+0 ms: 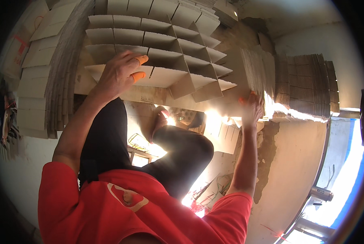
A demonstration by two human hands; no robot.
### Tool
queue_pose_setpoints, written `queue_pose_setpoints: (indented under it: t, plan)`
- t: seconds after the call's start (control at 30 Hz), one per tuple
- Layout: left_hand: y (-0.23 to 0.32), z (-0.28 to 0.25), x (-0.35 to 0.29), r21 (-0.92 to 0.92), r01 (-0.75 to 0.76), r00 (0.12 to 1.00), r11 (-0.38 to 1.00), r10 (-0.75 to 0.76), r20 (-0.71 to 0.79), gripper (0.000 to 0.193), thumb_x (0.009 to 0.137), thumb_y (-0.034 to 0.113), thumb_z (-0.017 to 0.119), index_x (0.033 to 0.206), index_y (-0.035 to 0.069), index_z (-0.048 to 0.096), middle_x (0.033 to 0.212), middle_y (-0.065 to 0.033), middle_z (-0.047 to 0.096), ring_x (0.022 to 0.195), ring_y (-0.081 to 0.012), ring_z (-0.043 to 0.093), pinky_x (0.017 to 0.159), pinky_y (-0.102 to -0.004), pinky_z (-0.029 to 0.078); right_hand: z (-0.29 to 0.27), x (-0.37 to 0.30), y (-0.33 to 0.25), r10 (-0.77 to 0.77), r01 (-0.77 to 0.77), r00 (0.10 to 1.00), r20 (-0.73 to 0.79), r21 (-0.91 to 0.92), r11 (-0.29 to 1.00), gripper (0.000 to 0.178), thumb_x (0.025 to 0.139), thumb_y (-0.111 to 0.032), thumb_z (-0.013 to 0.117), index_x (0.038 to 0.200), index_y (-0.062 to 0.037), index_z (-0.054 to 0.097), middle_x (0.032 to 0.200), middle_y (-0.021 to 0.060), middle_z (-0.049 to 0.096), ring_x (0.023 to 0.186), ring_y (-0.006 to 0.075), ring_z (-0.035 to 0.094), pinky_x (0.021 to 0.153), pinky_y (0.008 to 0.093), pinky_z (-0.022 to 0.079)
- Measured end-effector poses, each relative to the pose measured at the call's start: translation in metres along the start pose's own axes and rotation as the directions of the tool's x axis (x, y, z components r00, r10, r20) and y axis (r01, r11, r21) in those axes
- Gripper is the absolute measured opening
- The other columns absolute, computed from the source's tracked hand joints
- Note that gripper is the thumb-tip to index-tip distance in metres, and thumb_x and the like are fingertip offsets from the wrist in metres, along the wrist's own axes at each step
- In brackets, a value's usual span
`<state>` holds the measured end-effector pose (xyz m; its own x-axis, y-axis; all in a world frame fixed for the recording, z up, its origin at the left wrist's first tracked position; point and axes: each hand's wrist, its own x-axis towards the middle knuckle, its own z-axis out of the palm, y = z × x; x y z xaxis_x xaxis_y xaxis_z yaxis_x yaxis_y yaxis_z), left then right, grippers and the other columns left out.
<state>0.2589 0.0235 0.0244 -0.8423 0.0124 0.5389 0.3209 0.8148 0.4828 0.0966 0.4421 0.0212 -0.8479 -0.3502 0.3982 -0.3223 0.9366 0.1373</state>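
A grid of interlocked cardboard dividers [178,53] lies in front of me, its slotted strips crossing to form several cells. My left hand [123,71] is over its near left part, with orange covers on thumb and a finger. Those two are apart, the thumb in front of the nearest strip and the finger above its edge. To the right, my right hand [252,109] is at the near end of a stack of cardboard strips [257,69]. It also wears orange finger covers; blur and glare hide whether it grips a strip.
Tall cardboard stacks [62,69] stand at the left. More bundled cardboard [308,83] is at the far right, before a pale wall. Flat slotted sheets [157,9] lie behind the grid. My bent legs [182,150] are below the work surface, in bright glare.
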Motion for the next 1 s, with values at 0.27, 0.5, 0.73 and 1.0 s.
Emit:
queue_pose_setpoints:
  t: [0.27,0.5,0.73,1.0]
  plan:
    - [-0.003,-0.008,-0.006,0.019,-0.006,0.999,1.0,0.007,-0.053,0.032,0.067,0.003,0.074,0.096,-0.004,0.062,0.095,-0.0131,0.065,0.085,-0.028,0.059,0.075,-0.0364,0.05,-0.039,0.033,-0.003,0.418,-0.453,0.892,0.175,0.319,0.833,0.025,0.084,-0.024,0.066,0.097,-0.0046,0.057,0.084,0.0168,0.066,0.078,0.0319,0.059,0.072,0.0363,0.047]
    - [-0.015,-0.004,-0.015,0.024,0.119,0.992,0.993,-0.12,0.047,0.02,0.072,0.007,0.071,0.09,0.001,0.065,0.084,-0.011,0.066,0.08,-0.0255,0.061,0.069,-0.036,0.049,-0.161,0.051,-0.122,0.246,-0.088,0.963,-0.11,0.733,0.674,0.031,0.088,-0.016,0.066,0.116,-0.0042,0.061,0.09,-0.0008,0.067,0.056,0.0004,0.051,0.04,0.0195,0.039]
    - [-0.018,0.005,-0.013,-0.077,0.062,0.997,0.995,-0.065,-0.034,0.013,0.073,0.002,0.071,0.085,0.0,0.065,0.077,-0.0113,0.064,0.07,-0.0269,0.06,0.061,-0.0364,0.048,-0.155,0.054,-0.186,-0.059,0.045,0.998,-0.013,0.82,0.57,0.046,0.086,-0.006,0.066,0.13,-0.0038,0.053,0.087,-0.0035,0.066,0.063,-0.0014,0.047,0.053,0.0148,0.039]
    - [-0.021,0.003,-0.011,-0.08,0.069,0.998,0.994,-0.069,0.0,0.012,0.073,0.002,0.07,0.084,0.001,0.065,0.073,-0.0107,0.063,0.07,-0.0263,0.06,0.06,-0.0364,0.048,-0.138,0.066,-0.209,-0.158,0.207,0.978,-0.139,0.769,0.604,0.048,0.086,-0.004,0.065,0.132,-0.0042,0.05,0.085,-0.0006,0.065,0.068,0.0001,0.047,0.06,0.0155,0.042]
